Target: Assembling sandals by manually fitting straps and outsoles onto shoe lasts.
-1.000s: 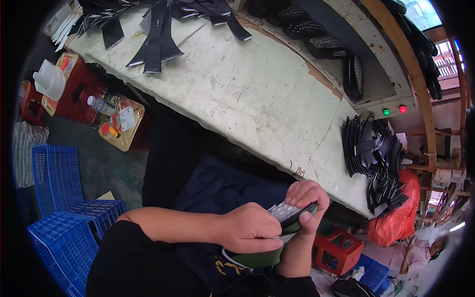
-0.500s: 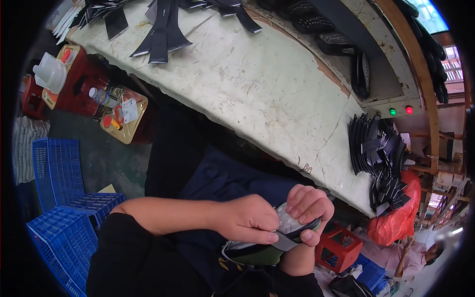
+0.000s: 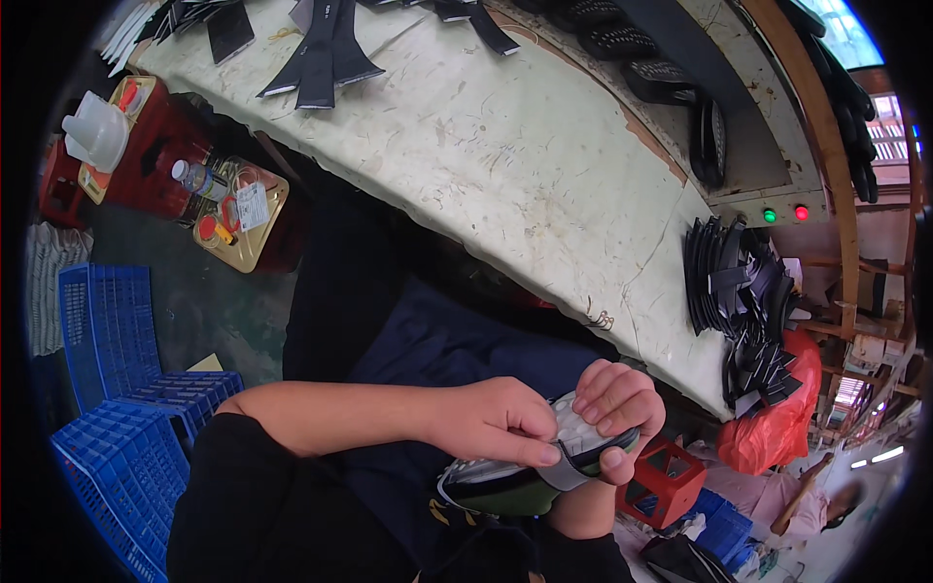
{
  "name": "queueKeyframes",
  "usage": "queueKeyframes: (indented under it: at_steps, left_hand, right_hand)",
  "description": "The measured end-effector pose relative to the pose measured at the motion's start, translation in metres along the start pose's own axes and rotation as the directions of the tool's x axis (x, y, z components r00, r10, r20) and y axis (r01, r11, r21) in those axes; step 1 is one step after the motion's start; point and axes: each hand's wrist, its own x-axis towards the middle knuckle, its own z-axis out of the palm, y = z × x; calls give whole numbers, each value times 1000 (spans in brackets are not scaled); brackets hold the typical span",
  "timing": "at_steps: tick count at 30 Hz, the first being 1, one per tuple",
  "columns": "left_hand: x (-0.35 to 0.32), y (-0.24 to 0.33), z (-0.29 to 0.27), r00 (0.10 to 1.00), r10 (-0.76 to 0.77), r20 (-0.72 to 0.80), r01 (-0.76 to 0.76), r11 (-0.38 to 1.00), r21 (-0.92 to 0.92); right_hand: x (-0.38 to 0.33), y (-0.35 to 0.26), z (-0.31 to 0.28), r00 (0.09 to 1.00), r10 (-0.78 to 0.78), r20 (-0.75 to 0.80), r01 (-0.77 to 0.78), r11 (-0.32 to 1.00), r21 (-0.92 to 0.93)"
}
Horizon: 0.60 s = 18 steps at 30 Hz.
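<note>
Low in the head view, over the person's lap, both hands close on a shoe part (image 3: 525, 476) — a dark green piece with a pale, ribbed sole face turned up and a grey strip (image 3: 564, 476) hanging at its near end. The left hand (image 3: 496, 423) comes in from the left along a bare forearm and lies over the top of the piece, fingers curled down, with the thumb and forefinger pressed together on the grey strip. The right hand (image 3: 617, 413) cups the far end from the right, its fingers bent and lying side by side across the pale face, the thumb underneath against the dark edge. So the piece sits between the 2 hands, mostly below the left one and just in front of the right palm, tilted with its right end higher.

Beyond the lap runs a worn white workbench (image 3: 505, 165). Black cut strips (image 3: 326, 58) lie at its far left end, and a stack of black pieces (image 3: 739, 301) stands at its right end, near 2 small lamps, 1 green and 1 red (image 3: 785, 214). Blue plastic crates (image 3: 117, 428) sit on the floor to the left; a red crate (image 3: 671, 476) is just right of the hands.
</note>
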Motion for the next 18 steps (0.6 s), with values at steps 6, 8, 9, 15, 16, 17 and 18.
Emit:
queueKeyframes:
  at_steps: [6, 8, 9, 15, 16, 17, 18]
  left_hand:
    - [7, 9, -4, 870, -486, 80, 490, 838, -240]
    - [13, 11, -8, 813, -570, 121, 579, 767, -276]
    - [16, 9, -10, 778, -618, 112, 626, 749, -216]
    - [6, -30, 13, 775, -562, -289, 608, 788, 98]
    - [4, -42, 21, 764, -588, -266, 589, 803, -85]
    - [3, -53, 31, 763, -579, -287, 535, 815, -221]
    - [1, -63, 39, 815, -532, -231, 435, 823, -364]
  right_hand:
    - [-2, -3, 5, 997, 6, -80, -9, 999, -43]
    - [-3, -6, 7, 999, -5, -44, 3, 999, -42]
    - [-3, -8, 8, 1000, -22, -18, 21, 999, -45]
    - [-3, -12, 4, 1000, -2, -10, 2, 999, -51]
    - [-2, -11, 3, 1000, 3, -10, -3, 998, -59]
    - [0, -9, 4, 1000, 5, -8, -5, 998, -58]
    - [3, -6, 5, 1000, 10, -9, -10, 998, -55]
